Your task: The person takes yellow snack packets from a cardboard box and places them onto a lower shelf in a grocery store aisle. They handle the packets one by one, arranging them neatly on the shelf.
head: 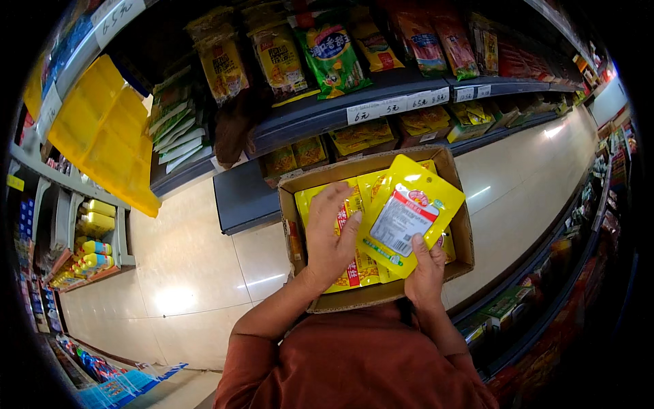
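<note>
A yellow food pouch (403, 225) with a grey printed panel is pinched by its lower right corner in my right hand (426, 263). My left hand (331, 235) hovers at or on the flat yellow packets (368, 268) that fill an open cardboard box (375, 302); whether its fingers touch them I cannot tell. The palm side is partly hidden, and I see nothing gripped in it. The box sits close in front of my body, its far edge near the lower shelf. The raised pouch overlaps the box's right part and hides some packets beneath.
Ahead runs a dark metal shelf (311, 115) with price tags, bagged snacks (332, 56) and, below, boxes of yellow packets (363, 138). A brown cloth item (235, 128) hangs over its edge. Yellow plastic trays (102, 133) stand left. Another stocked shelf (541, 301) lines the right side.
</note>
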Demonstrator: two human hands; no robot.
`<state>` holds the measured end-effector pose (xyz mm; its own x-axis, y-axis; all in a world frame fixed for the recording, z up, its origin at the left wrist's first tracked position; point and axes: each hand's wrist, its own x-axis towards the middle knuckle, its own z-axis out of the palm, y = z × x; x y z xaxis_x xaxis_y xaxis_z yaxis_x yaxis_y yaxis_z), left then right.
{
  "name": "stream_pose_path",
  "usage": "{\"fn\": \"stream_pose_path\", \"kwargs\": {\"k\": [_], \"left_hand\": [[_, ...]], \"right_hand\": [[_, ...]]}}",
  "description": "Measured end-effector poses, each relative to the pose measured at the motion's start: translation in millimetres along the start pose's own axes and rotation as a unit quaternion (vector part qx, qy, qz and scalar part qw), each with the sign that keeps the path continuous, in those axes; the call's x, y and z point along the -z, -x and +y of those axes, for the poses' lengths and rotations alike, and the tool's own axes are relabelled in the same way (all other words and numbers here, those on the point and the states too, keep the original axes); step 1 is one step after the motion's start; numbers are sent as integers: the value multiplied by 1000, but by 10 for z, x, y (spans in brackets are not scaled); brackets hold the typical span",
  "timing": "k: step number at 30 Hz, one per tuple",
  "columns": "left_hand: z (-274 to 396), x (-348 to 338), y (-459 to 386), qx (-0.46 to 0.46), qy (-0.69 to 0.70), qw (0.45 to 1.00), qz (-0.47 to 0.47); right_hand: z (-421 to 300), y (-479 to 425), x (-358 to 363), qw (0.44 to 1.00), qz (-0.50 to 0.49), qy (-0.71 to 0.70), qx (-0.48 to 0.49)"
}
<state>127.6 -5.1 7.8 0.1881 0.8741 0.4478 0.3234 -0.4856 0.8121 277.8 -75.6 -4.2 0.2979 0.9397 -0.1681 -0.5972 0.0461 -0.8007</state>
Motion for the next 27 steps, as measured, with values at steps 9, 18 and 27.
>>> {"fn": "stream_pose_path", "kwargs": {"k": [9,18,27], "left_hand": [[245,-179,115,125,248,946,-169],[92,-47,-49,323,504,801,-5],[47,20,-98,362,493,789,-61]], "right_hand": [[-101,9,-141,817,-174,483,264],[3,11,-17,957,11,242,159],[-40,-65,25,987,-8,-118,-105]]}}
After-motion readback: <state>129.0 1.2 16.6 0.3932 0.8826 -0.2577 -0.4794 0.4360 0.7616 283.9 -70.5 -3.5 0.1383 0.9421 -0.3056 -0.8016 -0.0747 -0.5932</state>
